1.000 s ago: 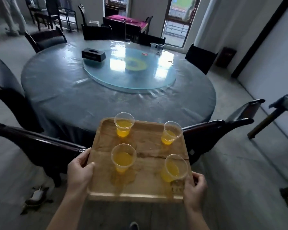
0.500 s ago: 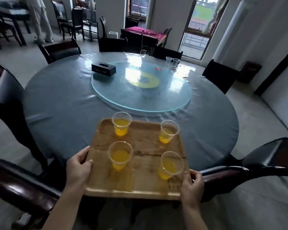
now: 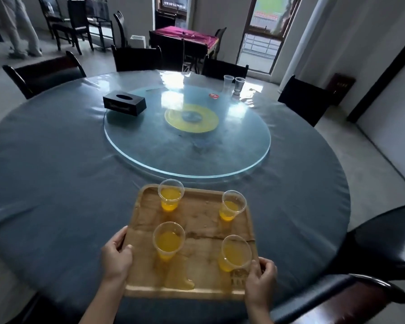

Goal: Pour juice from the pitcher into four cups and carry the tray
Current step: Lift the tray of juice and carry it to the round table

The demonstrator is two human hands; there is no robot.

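Over table (image 3: 56,183), both hands (image 3: 116,259) (image 3: 260,280) grip tray (image 3: 197,288) edges; its stamped mark unreadable.

This is a restaurant or banquet dining room. A big round table (image 3: 56,171) under a grey cloth carries a glass turntable (image 3: 187,136) with a black tissue box (image 3: 124,102) on it. Dark wooden chairs (image 3: 43,74) ring it, and more tables, one with a magenta cover (image 3: 187,36), stand far across the tiled floor.

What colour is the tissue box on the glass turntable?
Black, seen in the head view: the tissue box sits on the turntable's far-left edge.
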